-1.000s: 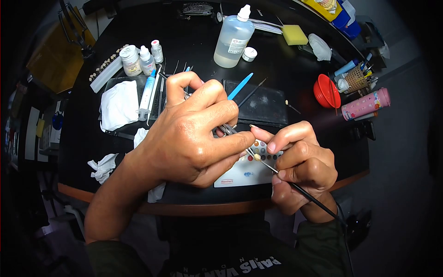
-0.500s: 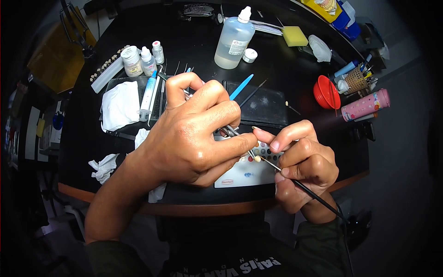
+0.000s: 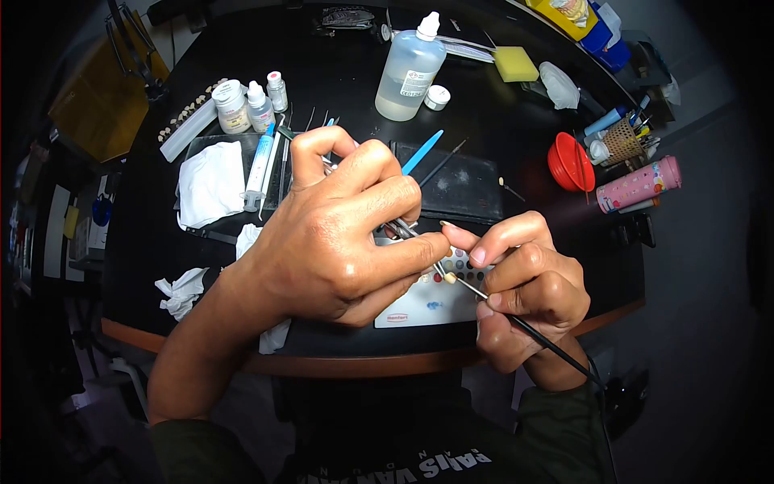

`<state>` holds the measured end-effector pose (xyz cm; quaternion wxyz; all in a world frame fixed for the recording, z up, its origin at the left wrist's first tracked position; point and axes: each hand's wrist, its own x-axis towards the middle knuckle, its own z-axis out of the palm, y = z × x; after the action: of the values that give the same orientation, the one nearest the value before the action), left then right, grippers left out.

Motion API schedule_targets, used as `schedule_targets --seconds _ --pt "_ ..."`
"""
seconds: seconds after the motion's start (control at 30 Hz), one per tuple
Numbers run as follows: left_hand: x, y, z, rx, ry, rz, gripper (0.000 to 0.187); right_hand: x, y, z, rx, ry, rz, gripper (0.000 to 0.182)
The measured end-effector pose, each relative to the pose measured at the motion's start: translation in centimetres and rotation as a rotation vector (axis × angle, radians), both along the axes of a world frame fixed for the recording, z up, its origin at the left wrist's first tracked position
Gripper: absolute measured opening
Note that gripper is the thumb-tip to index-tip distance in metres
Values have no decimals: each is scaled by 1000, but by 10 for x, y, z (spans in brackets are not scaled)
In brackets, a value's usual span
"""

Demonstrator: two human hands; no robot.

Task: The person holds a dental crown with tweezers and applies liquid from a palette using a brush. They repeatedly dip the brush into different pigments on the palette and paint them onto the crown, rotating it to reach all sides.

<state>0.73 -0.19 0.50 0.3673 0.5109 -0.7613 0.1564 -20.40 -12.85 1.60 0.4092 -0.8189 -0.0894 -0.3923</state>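
Note:
My left hand (image 3: 347,234) is closed round a metal clamping tool (image 3: 401,227), whose tips hold a small cream tooth-shaped piece (image 3: 450,277). On the right, my right hand (image 3: 532,286) grips a thin brush (image 3: 528,327) with a black handle. The brush tip meets or nearly meets the piece's right side; the exact contact is too small to tell. Beneath both hands lies a white palette (image 3: 419,306) with several coloured wells and a blue smear. Its upper part is largely hidden by my fingers.
A large bottle (image 3: 409,73) stands behind my hands, beside a small white jar (image 3: 437,98). Left are small bottles (image 3: 232,106), a syringe (image 3: 259,165) and white tissue (image 3: 211,184). Right are a red bowl (image 3: 571,161) and a pink flask (image 3: 639,184). A yellow sponge (image 3: 516,64) lies farther back.
My right hand and the brush have shifted very slightly to the left. My left hand has stayed in nearly the same place.

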Motion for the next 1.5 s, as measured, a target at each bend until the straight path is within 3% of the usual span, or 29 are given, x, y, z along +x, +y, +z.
schedule_targets --seconds 1.03,1.5 --pt "2 -1 0 21 32 -44 30 -4 -4 1 13 63 77 15" --pt "4 2 1 112 2 -69 29 2 -10 -8 208 65 134 17"
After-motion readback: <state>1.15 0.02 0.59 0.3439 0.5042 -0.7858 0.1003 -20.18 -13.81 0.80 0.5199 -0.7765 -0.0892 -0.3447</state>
